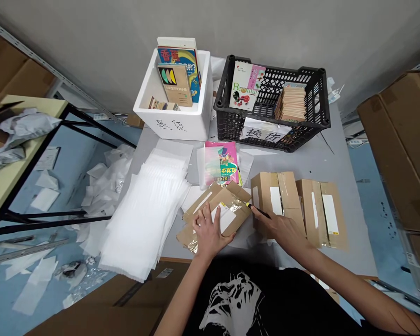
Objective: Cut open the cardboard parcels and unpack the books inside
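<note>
A flat cardboard parcel (227,205) wrapped in clear tape, with a white label, lies on the grey table (336,158) in front of me. My left hand (208,231) rests flat on it, fingers spread. My right hand (278,224) grips a thin black cutter with a yellow tip (257,210), its tip touching the parcel's right edge. Two more taped cardboard boxes (278,198) (324,212) stand just right of the parcel.
A pink book in a plastic bag (221,162) lies behind the parcel. A stack of white foam bags (150,210) covers the table's left. At the back are a white foam box of books (177,100) and a black crate (273,107) with books. Cardboard boxes (402,140) stand at right.
</note>
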`<state>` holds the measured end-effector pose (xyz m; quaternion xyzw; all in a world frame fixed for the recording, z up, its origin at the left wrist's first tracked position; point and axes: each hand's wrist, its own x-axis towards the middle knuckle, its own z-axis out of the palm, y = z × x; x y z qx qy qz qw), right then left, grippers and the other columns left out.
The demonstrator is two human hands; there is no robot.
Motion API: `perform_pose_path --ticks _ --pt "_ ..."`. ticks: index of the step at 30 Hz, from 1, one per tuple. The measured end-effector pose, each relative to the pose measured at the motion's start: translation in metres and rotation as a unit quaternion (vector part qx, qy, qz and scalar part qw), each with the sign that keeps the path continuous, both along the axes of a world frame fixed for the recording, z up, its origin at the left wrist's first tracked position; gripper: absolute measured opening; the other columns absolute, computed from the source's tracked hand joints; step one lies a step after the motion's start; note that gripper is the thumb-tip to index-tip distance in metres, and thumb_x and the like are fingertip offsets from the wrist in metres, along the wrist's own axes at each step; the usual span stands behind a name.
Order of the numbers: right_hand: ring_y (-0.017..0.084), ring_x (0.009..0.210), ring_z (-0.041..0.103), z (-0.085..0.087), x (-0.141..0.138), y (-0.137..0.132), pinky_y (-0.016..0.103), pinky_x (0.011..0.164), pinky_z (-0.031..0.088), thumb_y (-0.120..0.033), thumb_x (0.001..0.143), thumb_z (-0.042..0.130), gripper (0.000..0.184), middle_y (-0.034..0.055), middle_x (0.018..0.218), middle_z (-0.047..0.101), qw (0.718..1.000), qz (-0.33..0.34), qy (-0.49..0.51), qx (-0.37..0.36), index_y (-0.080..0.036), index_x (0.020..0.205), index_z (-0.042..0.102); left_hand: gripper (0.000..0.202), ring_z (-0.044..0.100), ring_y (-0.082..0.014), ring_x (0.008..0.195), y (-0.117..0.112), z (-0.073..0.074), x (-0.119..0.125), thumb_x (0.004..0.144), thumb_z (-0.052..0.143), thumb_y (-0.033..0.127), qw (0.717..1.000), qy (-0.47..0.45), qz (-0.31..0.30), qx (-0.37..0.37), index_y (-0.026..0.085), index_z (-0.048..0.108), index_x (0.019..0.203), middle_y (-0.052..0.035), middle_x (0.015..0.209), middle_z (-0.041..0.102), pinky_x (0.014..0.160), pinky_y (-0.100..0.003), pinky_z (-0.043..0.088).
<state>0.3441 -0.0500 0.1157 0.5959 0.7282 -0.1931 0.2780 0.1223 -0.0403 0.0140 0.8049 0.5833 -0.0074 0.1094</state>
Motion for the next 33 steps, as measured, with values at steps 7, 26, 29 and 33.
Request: perform_pose_path --ticks 7,26,29,33 --pt "0.018 0.073 0.068 -0.003 0.003 -0.010 0.024 0.056 0.048 0.000 0.085 0.041 0.076 0.0094 0.107 0.064 0.999 -0.001 -0.015 0.030 -0.033 0.149 0.019 0.093 0.026 -0.0450 0.133 0.000 -0.001 -0.001 0.061 0.067 0.061 1.000 -0.009 -0.001 0.009 0.018 0.042 0.139 -0.0236 0.152 0.021 0.099 -0.058 0.023" --pt "0.014 0.062 0.057 -0.029 0.040 -0.065 0.022 0.045 0.033 -0.007 0.087 0.039 0.073 0.0075 0.102 0.060 0.950 -0.172 -0.074 0.251 -0.026 0.151 0.011 0.092 0.027 -0.0450 0.132 0.001 -0.002 -0.001 0.065 0.063 0.063 0.999 0.006 0.010 0.031 0.015 0.040 0.140 -0.0243 0.151 0.022 0.099 -0.059 0.024" --pt "0.019 0.077 0.059 -0.056 0.039 -0.056 0.026 0.060 0.043 -0.009 0.087 0.041 0.067 0.0125 0.106 0.057 0.928 -0.229 -0.110 0.274 -0.026 0.149 0.020 0.095 0.027 -0.0458 0.132 0.002 0.002 -0.001 0.065 0.063 0.066 1.000 0.010 0.007 0.025 0.014 0.039 0.141 -0.0252 0.151 0.023 0.099 -0.061 0.025" --pt "0.026 0.097 0.055 -0.080 0.030 -0.047 0.040 0.079 0.045 -0.016 0.089 0.039 0.057 0.0171 0.113 0.053 0.902 -0.265 -0.079 0.332 -0.023 0.145 0.029 0.082 0.031 -0.0410 0.133 0.007 0.012 -0.013 0.076 0.053 0.063 1.000 0.003 -0.019 0.002 0.015 0.038 0.141 -0.0216 0.151 0.028 0.102 -0.057 0.027"
